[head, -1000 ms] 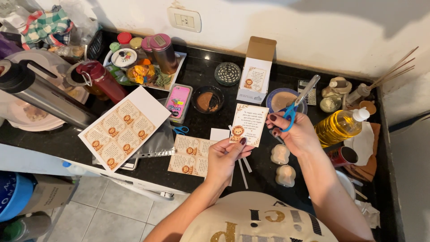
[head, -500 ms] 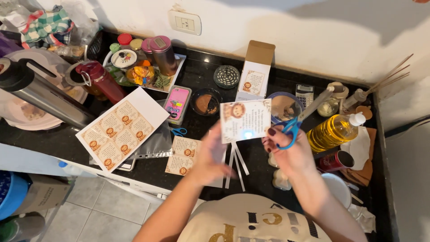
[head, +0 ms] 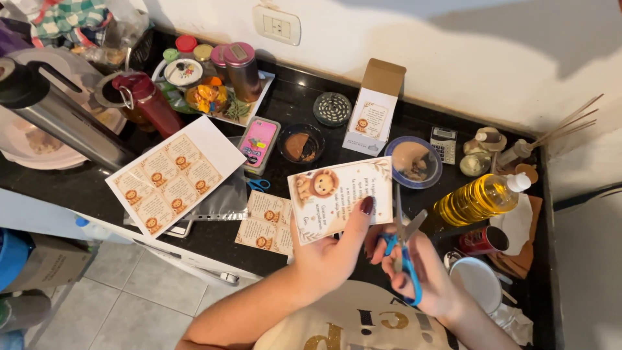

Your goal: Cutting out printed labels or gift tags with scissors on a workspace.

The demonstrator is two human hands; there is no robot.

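The left hand (head: 327, 259) pinches the lion card (head: 341, 198) at its lower edge, held above the bench's front edge. The right hand (head: 424, 275) grips blue scissors (head: 403, 249), blades a little open at the card's right side. Better to keep the card flat and cut slowly along the border.

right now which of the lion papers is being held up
The single lion card, pinched in the left hand beside the scissors. The big sheet and small sheets lie flat on the counter.
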